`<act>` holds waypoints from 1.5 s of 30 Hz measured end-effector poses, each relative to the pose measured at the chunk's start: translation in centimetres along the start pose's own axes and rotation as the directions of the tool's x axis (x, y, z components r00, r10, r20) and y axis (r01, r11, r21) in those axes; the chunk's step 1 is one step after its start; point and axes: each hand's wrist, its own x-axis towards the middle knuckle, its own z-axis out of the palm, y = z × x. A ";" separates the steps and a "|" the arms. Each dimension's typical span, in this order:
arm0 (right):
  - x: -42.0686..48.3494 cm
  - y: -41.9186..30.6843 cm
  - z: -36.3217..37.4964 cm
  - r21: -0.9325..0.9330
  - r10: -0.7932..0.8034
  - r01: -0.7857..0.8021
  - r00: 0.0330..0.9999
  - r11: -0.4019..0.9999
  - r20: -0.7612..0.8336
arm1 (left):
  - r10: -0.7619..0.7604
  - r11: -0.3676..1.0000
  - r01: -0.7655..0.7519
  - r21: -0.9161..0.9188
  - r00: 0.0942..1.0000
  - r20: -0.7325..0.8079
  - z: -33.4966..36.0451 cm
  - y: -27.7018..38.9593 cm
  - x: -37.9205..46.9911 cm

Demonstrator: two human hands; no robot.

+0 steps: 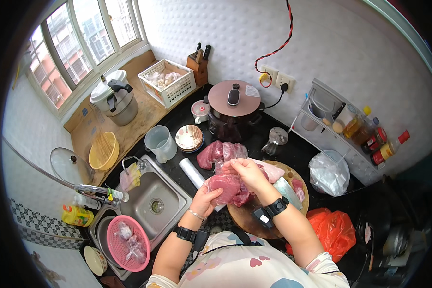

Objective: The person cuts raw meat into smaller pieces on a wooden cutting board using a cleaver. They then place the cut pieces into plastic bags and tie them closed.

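Observation:
My left hand grips a piece of raw red meat that looks wrapped in clear film. Close beside it, my right hand is raised at the meat's upper right edge with fingers bent; whether it pinches the film cannot be seen. Behind both hands lie more chunks of raw meat on the black counter. A round wooden cutting board sits under my right forearm, with a pale slab of meat, small meat pieces and a pale greenish wrapped item. A roll of plastic film lies left of the meat.
At left are a steel sink and a pink colander holding bagged items. Behind stand a plastic jug, stacked bowls and an electric pressure cooker. To the right are a red plastic bag, a lined bin and a bottle rack.

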 end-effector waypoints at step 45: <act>-2.9 3.5 3.5 -0.824 -0.508 0.465 0.820 0.324 0.263 | 0.159 0.969 -0.182 -0.169 0.977 -0.142 0.2 0.8 2.3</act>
